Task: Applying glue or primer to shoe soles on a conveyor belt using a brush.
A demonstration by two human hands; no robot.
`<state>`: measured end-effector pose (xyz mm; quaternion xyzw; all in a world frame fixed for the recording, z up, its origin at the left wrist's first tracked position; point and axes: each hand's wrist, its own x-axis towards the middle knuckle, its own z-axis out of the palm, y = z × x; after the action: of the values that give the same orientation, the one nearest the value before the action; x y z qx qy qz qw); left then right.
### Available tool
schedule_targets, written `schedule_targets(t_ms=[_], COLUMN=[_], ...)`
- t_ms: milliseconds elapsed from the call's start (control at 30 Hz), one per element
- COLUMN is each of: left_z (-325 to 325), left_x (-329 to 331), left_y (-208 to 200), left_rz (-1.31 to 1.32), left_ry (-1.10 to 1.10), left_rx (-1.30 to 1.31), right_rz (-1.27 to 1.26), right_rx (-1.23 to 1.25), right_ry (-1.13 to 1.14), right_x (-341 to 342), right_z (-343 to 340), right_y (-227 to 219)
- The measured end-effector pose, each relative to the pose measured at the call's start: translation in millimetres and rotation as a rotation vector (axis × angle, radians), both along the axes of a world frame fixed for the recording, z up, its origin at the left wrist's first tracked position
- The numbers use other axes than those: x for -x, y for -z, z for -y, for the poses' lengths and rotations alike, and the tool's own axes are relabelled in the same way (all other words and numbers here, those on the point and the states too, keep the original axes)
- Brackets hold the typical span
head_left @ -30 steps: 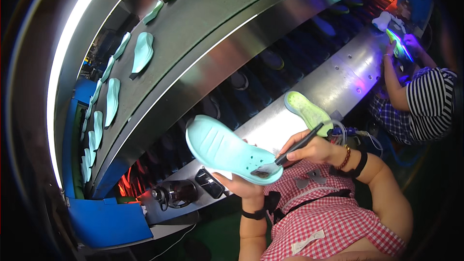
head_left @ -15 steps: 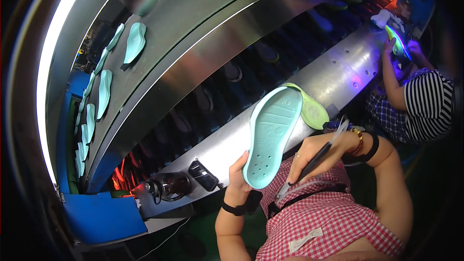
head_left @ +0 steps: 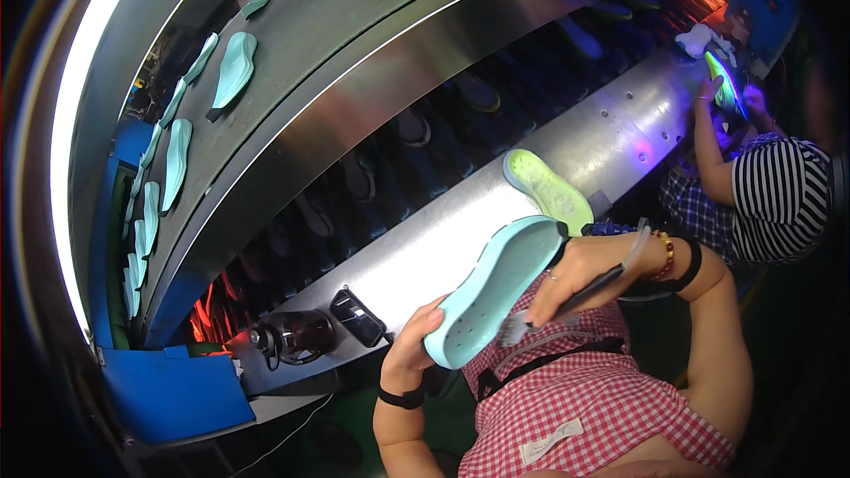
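Note:
My left hand (head_left: 414,336) is closed around the lower, holed end of a pale blue shoe sole (head_left: 492,279). The sole is tilted, its long side wall turned up and a dark patch at its upper end. In my right hand (head_left: 583,267) is a brush (head_left: 514,328) with a black handle and a clear tube curving off its back end. Its bristles are close beside the sole's right edge; whether they touch it I cannot tell. Beyond the sole, a yellow-green shoe sole (head_left: 556,190) lies on the metal ledge (head_left: 443,230).
A dark bottle (head_left: 304,336) and a black phone-like object (head_left: 358,316) stand on the ledge to the left. Past it, a conveyor belt (head_left: 310,44) carries several pale blue soles (head_left: 235,71). Another person (head_left: 779,190) works at the far right, holding a lit yellow-green piece.
My left hand has tilted the blue sole and brought it lower, uncovering more of the yellow-green one. The brush is now nearer its edge. Another blue sole shows at the belt's far end.

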<state>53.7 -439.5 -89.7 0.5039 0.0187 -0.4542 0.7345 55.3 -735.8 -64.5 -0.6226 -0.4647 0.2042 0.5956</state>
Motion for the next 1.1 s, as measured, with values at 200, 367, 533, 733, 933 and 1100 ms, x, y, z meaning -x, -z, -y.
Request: schedule_targets(t_ms=[200, 367, 533, 733, 933, 1100], left_z=[-17, 6, 50, 79, 56, 83], left_x=[9, 17, -2, 9, -6, 3], left_y=[-3, -22, 26, 29, 40, 32], left_rz=[0.098, -0.158, -0.012, -0.010, 0.088, 0.099], left_ry=[-0.106, -0.739, -0.475, -0.739, -0.755, -0.736], left_rx=[0.048, 0.246, 0.643, 0.178, 0.488, 0.537], right_rz=[0.100, 0.181, -0.145, -0.146, 0.389, -0.063], right_rx=[-0.050, -0.122, -0.011, -0.036, 0.041, -0.024], right_ry=[0.180, 0.186, 0.481, 0.715, 0.421, 0.595], right_x=[3, 23, 8, -1, 33, 8], right_z=[-1, 2, -22, -42, -33, -29], right_y=[5, -7, 10, 30, 30, 6])
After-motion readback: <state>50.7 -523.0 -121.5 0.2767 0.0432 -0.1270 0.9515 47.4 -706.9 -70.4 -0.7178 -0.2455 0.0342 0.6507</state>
